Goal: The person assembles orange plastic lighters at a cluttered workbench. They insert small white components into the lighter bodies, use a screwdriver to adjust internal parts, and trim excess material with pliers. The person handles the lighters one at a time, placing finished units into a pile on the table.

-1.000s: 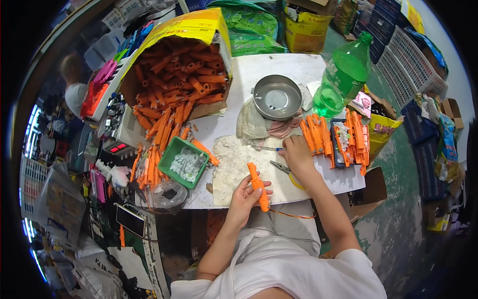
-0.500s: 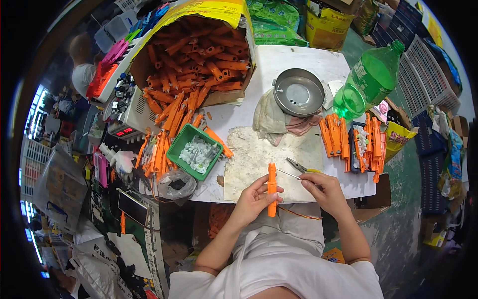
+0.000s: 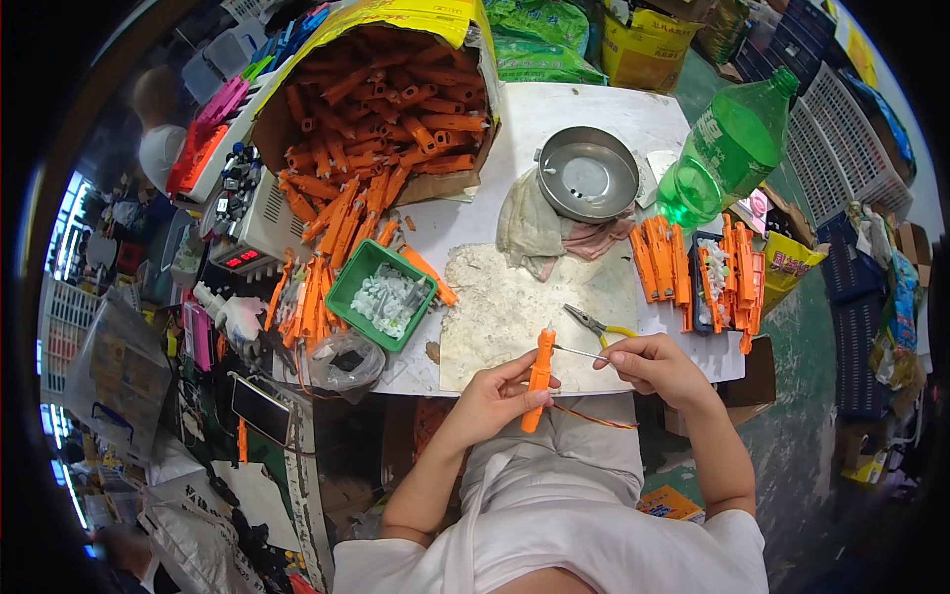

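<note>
Your left hand (image 3: 495,396) is closed around an orange handle piece (image 3: 539,376), holding it nearly upright just off the near edge of the white table (image 3: 554,104), with the lower end pointing down toward your lap. Your right hand (image 3: 653,364) sits just to the right of it, fingers pinched together on a thin metal rod (image 3: 577,351) whose tip reaches left toward the upper part of the orange handle piece; whether the tip is touching it you cannot tell from here. Just beyond your right hand, a pair of yellow-handled pliers (image 3: 597,325) lies on a worn pale mat (image 3: 520,307). To the left of the mat stands a green tray (image 3: 356,272) of small white parts, with loose orange pieces spilled around it from the big cardboard box (image 3: 396,89) at the far left. Farther off, a crumpled cloth (image 3: 534,233) lies against a round metal bowl (image 3: 587,174), and a green plastic bottle (image 3: 727,148) lies tilted at the far right. Near the right edge of the table, more orange pieces are lined up in rows (image 3: 693,262).
</note>
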`<state>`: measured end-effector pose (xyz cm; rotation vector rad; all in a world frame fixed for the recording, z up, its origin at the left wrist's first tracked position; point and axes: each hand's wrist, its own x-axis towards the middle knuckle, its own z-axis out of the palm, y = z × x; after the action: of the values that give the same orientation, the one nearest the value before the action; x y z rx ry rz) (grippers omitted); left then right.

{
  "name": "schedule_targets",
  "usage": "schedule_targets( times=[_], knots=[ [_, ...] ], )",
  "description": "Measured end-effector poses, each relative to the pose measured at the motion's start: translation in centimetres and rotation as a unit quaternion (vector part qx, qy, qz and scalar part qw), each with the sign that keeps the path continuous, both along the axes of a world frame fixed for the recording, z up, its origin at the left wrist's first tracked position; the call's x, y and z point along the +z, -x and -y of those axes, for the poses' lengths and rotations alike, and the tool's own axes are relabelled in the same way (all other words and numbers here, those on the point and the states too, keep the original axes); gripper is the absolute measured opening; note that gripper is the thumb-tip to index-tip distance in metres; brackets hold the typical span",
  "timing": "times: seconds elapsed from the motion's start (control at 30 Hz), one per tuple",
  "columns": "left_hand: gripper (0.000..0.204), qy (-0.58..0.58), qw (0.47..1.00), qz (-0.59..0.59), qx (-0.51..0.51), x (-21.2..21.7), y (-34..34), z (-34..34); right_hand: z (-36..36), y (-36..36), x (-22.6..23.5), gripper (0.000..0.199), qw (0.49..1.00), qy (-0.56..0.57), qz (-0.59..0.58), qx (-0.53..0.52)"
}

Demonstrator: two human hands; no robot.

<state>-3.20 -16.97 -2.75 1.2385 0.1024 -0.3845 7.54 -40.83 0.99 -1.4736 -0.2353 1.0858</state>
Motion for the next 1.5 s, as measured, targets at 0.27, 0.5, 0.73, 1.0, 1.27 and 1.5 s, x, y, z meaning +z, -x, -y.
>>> schedule_targets(
  times=[0.27,0.5,0.73,1.0,1.27,1.5],
  knots=[
    [0.055,-0.015,1.0,-0.027,0.004,-0.9,-0.8,-0.4,-1.1,2.8,-1.8,0.016,0.734,0.101,0.671,-0.005],
    [0.057,-0.018,0.999,-0.009,0.049,-0.4,-1.5,-0.2,-0.6,3.3,-0.3,0.017,0.912,0.053,0.405,-0.035],
    [0.059,-0.029,0.999,0.011,0.041,-0.7,-1.7,-0.1,-0.3,2.6,-0.7,0.022,0.964,0.064,0.258,-0.008],
    [0.059,-0.048,0.998,0.007,0.044,-1.2,-1.4,-0.1,-0.7,4.1,-3.1,0.018,0.878,0.009,0.474,-0.071],
    [0.058,0.011,0.996,0.005,0.094,-0.6,-2.2,-0.2,-0.5,4.9,-0.5,0.017,0.884,0.079,0.459,-0.035],
    [0.057,0.019,0.994,0.005,0.104,-0.7,-2.4,-0.3,-0.7,4.6,-0.5,0.019,0.929,0.094,0.359,0.007]
  ],
)
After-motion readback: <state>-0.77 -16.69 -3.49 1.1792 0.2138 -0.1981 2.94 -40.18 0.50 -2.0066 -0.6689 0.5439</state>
